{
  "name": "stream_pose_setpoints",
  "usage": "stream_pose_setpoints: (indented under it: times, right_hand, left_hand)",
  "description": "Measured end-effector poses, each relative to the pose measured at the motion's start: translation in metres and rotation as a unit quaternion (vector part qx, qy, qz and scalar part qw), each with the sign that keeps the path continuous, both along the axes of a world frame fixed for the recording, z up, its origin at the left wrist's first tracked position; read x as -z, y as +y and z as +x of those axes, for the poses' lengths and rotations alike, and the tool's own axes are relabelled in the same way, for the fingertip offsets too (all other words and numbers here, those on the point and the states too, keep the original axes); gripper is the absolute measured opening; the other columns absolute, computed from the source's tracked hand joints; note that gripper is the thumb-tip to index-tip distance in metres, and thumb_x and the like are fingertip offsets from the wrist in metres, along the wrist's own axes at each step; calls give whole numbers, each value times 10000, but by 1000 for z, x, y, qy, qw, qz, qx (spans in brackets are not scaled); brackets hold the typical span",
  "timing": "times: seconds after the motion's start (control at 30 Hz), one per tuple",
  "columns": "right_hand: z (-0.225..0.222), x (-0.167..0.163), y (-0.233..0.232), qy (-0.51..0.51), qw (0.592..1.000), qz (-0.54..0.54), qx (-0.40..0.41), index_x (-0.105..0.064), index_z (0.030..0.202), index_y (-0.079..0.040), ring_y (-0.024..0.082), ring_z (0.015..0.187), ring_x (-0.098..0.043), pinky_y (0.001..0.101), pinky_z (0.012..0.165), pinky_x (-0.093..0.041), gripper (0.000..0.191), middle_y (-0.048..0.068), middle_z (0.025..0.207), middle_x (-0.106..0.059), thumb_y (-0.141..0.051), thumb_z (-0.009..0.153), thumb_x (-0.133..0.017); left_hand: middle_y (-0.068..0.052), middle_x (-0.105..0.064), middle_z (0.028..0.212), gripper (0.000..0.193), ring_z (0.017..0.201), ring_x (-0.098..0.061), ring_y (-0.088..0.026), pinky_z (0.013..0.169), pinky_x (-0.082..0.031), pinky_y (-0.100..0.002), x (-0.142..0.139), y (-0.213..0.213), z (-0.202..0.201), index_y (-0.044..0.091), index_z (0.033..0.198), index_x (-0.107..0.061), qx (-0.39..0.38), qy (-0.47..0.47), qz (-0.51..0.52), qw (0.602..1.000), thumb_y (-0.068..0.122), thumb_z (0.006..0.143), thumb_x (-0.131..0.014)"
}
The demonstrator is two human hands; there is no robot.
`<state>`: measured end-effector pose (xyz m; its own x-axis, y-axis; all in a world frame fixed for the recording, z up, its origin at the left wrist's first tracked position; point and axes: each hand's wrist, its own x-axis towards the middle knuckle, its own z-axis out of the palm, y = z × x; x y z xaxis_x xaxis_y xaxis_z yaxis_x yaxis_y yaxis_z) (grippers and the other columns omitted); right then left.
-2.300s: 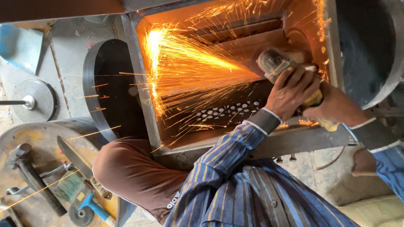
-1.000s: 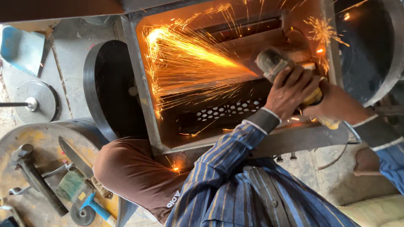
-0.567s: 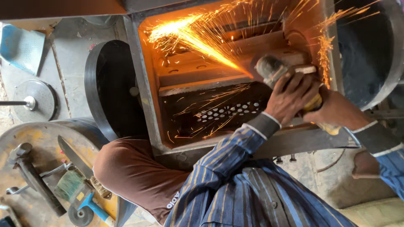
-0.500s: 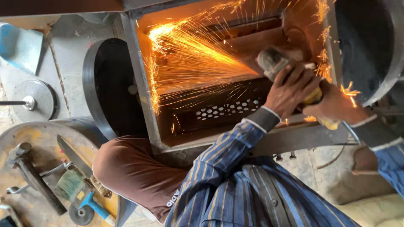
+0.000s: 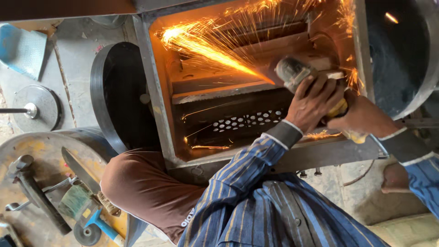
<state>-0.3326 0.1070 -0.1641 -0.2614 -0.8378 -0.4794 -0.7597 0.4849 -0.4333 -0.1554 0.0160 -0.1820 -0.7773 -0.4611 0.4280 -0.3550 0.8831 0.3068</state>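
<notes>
Angle grinder (image 5: 297, 73) sits inside the open metal box frame (image 5: 151, 91), up near its top right corner, disc end pressed to a steel bar (image 5: 219, 89) that runs across the inside. Both hands are on it, probably to hold it steady against kickback. Left hand (image 5: 315, 100) is wrapped over the grey body, fingers curled tight around it, thumb side toward the disc. Right hand (image 5: 361, 116) is closed around the yellow rear handle, mostly hidden behind the left; grip looks firm, fingers not separately visible. Spark stream (image 5: 206, 43) shoots from the contact point toward the frame's top left corner, away from the person, so the disc seems angled to throw sparks off the body. A few stray sparks sit at the right wall. Below the bar, a perforated plate (image 5: 247, 123) with rows of oval holes lies across the lower part of the frame. Striped blue sleeves with grey cuffs; a knee in brown trousers (image 5: 141, 187) is tucked against the frame's bottom left corner, bracing low and close. Left of the frame, a black steel ring (image 5: 103, 91) leans on the concrete floor. At the bottom left, a round yellowish drum top (image 5: 36, 151) carries a hammer (image 5: 36, 196), a 2nd small grinder with a blue handle (image 5: 87, 215) and a flat blade. A grey disc on a rod (image 5: 39, 107) lies farther left.
</notes>
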Motion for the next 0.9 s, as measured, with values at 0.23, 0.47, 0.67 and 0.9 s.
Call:
stream_pose_setpoints:
  times: [0.23, 0.47, 0.67, 0.9]
  right_hand:
    - [2, 9, 2, 11, 1000, -3, -18, -612, 1211, 43, 425, 970, -710, 445, 834, -574, 798, 268, 1057, -718, -315, 550, -881]
    - [0, 5, 2, 1, 1000, -18, -12, -574, 1237, 58, 428, 940, -716, 450, 806, -577, 834, 281, 1025, -712, -321, 560, -879]
    - [5, 7, -1, 22, 1000, 2, 5, -593, 1242, 35, 444, 993, -707, 455, 838, -579, 826, 287, 1054, -711, -339, 568, -890]
    - [2, 12, 6, 25, 999, -23, -18, -608, 1224, 35, 447, 1006, -699, 465, 846, -569, 812, 293, 1086, -700, -340, 562, -894]
  left_hand:
    - [-34, -536, 1451, 551, 1453, -425, -249, 1268, -252, -468, 1, 4, 12, 194, 1426, -524, 7, -10, 7, 1000, 211, 880, -598]
    - [-35, -532, 1464, 539, 1464, -419, -249, 1287, -242, -479, -2, 2, 5, 181, 1454, -519, 0, -2, 3, 1000, 205, 923, -606]
    - [-38, -548, 1422, 557, 1446, -436, -252, 1274, -247, -484, 0, -7, 6, 189, 1415, -535, 9, 4, 6, 1000, 266, 867, -602]
    - [-48, -549, 1433, 490, 1457, -433, -254, 1292, -237, -480, 4, 0, 7, 192, 1400, -538, 12, 32, 13, 999, 202, 913, -591]
